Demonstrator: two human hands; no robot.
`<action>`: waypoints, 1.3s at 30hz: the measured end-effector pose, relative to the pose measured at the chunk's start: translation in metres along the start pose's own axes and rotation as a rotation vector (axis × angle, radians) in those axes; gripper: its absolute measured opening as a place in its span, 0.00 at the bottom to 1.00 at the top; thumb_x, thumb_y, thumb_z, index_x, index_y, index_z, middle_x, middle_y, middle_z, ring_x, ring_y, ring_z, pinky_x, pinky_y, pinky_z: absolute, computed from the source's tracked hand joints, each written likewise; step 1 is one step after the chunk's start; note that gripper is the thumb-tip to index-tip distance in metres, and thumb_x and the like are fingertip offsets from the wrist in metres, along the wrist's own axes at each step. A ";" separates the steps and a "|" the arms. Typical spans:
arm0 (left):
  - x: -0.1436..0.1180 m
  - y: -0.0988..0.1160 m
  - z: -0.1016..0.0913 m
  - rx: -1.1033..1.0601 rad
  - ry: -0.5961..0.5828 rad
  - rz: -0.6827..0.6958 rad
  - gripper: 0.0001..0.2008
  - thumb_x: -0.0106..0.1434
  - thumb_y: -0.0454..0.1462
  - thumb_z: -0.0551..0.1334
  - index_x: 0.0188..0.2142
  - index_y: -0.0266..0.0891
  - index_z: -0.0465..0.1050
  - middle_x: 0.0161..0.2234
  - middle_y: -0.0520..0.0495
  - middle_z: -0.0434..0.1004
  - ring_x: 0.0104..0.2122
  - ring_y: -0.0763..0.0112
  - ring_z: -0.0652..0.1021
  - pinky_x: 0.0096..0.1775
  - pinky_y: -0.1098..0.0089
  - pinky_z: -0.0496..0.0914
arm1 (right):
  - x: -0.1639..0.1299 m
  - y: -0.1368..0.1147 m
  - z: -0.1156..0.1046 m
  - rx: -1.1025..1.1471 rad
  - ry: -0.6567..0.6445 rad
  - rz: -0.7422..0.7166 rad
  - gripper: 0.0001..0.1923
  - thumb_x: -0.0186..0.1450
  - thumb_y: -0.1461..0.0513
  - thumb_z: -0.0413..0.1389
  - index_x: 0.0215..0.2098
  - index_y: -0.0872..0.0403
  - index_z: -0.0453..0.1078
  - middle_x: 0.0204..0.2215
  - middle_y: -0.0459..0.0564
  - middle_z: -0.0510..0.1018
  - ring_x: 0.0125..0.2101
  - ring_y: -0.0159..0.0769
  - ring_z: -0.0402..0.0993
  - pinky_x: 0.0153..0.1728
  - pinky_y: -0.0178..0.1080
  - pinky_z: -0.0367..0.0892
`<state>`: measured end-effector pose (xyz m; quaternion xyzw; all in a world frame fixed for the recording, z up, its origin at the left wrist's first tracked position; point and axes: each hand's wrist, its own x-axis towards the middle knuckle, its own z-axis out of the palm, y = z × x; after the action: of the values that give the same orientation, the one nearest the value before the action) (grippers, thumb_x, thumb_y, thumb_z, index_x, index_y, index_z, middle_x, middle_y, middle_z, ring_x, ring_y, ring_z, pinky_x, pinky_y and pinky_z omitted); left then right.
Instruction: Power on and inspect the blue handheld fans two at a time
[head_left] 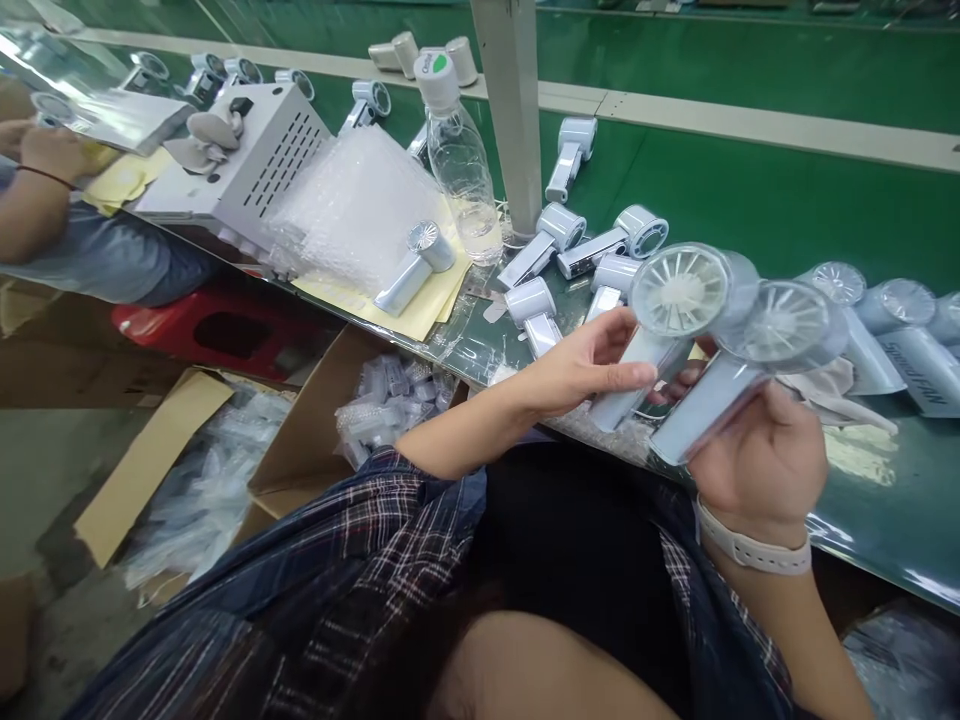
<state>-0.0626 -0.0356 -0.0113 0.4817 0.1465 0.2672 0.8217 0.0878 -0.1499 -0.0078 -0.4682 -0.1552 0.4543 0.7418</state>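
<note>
Over the near edge of the bench (862,200), two handheld fans, left hand (592,365) pinching one fan (671,310) by its handle, right hand (757,455) wrapped round the other fan (757,355); best kept apart, heads not knocking together.

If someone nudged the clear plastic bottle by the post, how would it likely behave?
The bottle looks nearly empty, so probably light. It stands tall and narrow, so a push high up would likely tip it. Once down, its round body may roll on the green table.
</note>
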 end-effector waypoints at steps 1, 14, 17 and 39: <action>0.002 -0.001 0.001 -0.019 -0.022 -0.030 0.35 0.50 0.51 0.83 0.49 0.40 0.70 0.42 0.47 0.79 0.39 0.67 0.81 0.43 0.66 0.77 | 0.001 -0.001 0.001 -0.001 -0.025 0.023 0.20 0.67 0.49 0.57 0.42 0.54 0.83 0.30 0.54 0.80 0.31 0.44 0.77 0.32 0.47 0.78; -0.002 -0.011 -0.002 -0.143 -0.034 -0.075 0.27 0.64 0.54 0.75 0.50 0.41 0.70 0.45 0.45 0.82 0.44 0.63 0.85 0.46 0.62 0.79 | 0.000 -0.005 -0.006 0.030 -0.114 0.016 0.20 0.60 0.44 0.66 0.38 0.51 0.80 0.32 0.50 0.79 0.23 0.40 0.73 0.18 0.40 0.66; -0.002 -0.009 -0.006 -0.130 -0.083 -0.082 0.29 0.62 0.48 0.78 0.56 0.42 0.70 0.51 0.40 0.83 0.50 0.58 0.86 0.53 0.59 0.79 | 0.001 -0.008 -0.008 0.034 -0.044 -0.040 0.20 0.57 0.46 0.71 0.39 0.50 0.81 0.32 0.49 0.78 0.29 0.41 0.76 0.21 0.40 0.70; -0.001 0.002 -0.005 0.533 0.048 0.221 0.26 0.57 0.43 0.78 0.52 0.41 0.74 0.48 0.42 0.84 0.50 0.55 0.84 0.54 0.58 0.77 | -0.012 -0.008 -0.008 -0.347 0.010 -0.417 0.20 0.51 0.61 0.75 0.43 0.45 0.82 0.48 0.51 0.87 0.58 0.59 0.81 0.65 0.67 0.72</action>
<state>-0.0669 -0.0321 -0.0115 0.6873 0.1774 0.3186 0.6283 0.0906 -0.1649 -0.0028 -0.5485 -0.3200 0.2558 0.7289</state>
